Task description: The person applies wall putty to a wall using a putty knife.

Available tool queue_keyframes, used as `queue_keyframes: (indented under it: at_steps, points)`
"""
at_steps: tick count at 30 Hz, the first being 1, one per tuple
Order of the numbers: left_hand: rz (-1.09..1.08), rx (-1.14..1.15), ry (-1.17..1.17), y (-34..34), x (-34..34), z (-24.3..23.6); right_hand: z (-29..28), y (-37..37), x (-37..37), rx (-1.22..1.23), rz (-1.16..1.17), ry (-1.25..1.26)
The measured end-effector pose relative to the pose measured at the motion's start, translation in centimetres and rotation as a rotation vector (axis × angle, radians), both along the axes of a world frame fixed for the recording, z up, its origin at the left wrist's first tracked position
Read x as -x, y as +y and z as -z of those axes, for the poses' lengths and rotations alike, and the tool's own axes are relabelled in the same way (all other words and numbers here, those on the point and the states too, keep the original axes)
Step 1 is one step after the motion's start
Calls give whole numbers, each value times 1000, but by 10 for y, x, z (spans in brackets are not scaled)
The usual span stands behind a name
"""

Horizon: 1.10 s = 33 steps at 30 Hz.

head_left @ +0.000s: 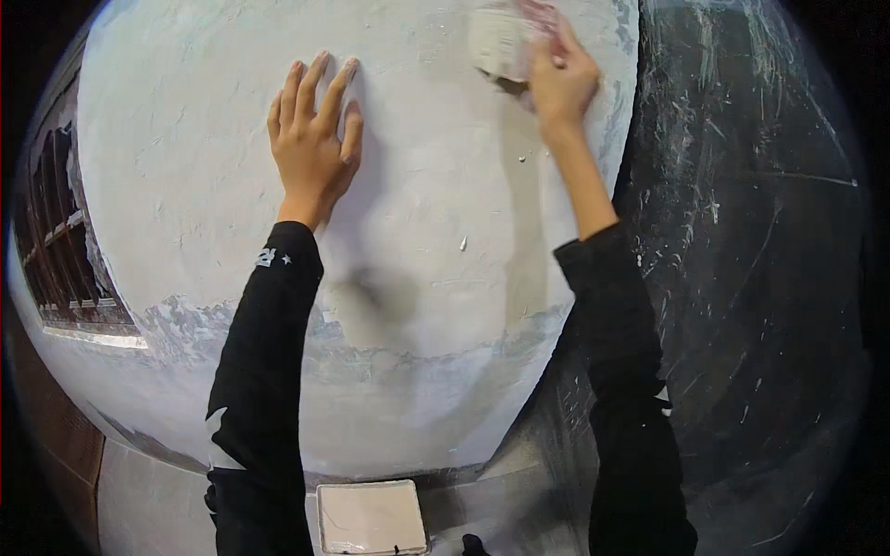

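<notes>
My left hand [313, 139] lies against the white wall [436, 185], fingers apart and stretched upward, holding nothing. Higher up and to its right, my right hand [565, 93] grips a paint-coated tool [501, 46], probably a wide brush, with a reddish handle. Its pale, blurred head is against the wall near the top edge, above a faint damp-looking vertical streak. At the bottom, a rectangular container [369, 514] holds off-white liquid.
A barred dark wooden window [69, 222] is at the left, with a brown panel [56, 408] below it. A dark, paint-splashed surface [742, 278] borders the wall on the right. Grey floor [153, 500] shows at the bottom.
</notes>
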<state>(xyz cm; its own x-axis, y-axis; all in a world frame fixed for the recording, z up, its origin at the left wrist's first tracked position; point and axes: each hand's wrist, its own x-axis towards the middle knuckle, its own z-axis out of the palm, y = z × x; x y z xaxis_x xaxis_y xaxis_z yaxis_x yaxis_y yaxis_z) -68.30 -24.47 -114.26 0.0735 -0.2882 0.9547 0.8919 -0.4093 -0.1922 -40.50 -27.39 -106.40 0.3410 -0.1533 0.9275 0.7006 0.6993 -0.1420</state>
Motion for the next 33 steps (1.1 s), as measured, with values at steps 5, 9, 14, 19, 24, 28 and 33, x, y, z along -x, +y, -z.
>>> queue_keyframes:
  at_steps: [5, 9, 14, 19, 24, 28, 33]
  points:
    - [15, 35, -14, -7, -15, 0, 10, -45, -71, -214, -111, 109]
    - [-18, 25, 9, 0, 2, 1, 24, -28, -4, -87, -89, -78]
    - [29, 28, 5, 1, -4, 3, 33, -23, -31, -62, -12, -41]
    - [12, 23, -6, -3, -9, 1, 27, -49, -68, -94, -128, 101]
    - [17, 4, 2, 1, -2, 2, 35, -15, 17, -106, -258, 69]
    - [18, 8, 6, -1, -2, 1, 48, -11, 40, -10, -154, -18]
    - [34, 9, -6, -3, -8, 2, 45, -30, 18, -105, -403, 18]
